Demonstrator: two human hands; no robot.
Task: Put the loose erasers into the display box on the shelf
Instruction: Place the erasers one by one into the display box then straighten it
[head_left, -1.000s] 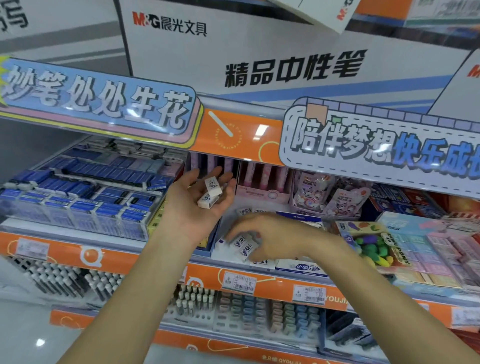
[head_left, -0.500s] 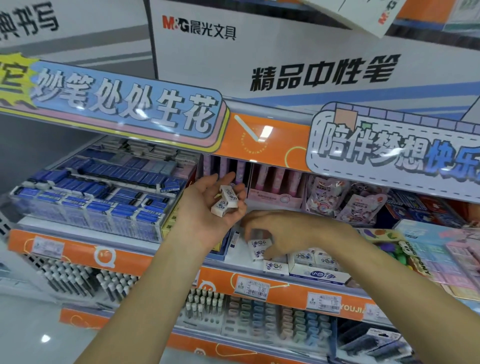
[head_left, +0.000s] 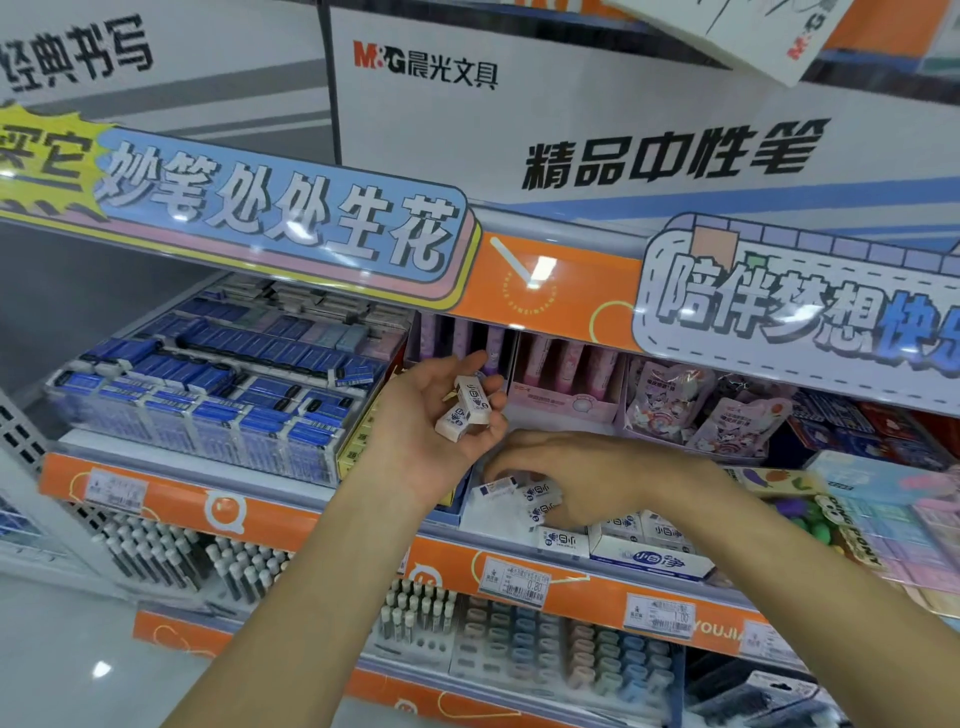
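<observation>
My left hand (head_left: 436, 421) is held palm up in front of the shelf, cupping two white erasers (head_left: 467, 408) with blue print. Just below and to the right, my right hand (head_left: 576, 475) reaches palm down into the white display box (head_left: 649, 564), its fingers closed on white erasers (head_left: 540, 501) over the box's left part. More white erasers (head_left: 558, 538) stand in rows inside the box near its front wall. My right hand hides part of the box's inside.
Blue eraser packs in a clear tray (head_left: 208, 395) fill the shelf's left. Pink boxes (head_left: 561, 384) and character pouches (head_left: 701, 410) stand behind. Colourful erasers (head_left: 857, 514) lie at the right. An orange shelf edge with price tags (head_left: 514, 582) runs below; pens stand on the lower shelf.
My right hand has stayed over the display box, shifting slightly left among the erasers. My left hand keeps its erasers. The view has shifted, so the shelf appears further right.
</observation>
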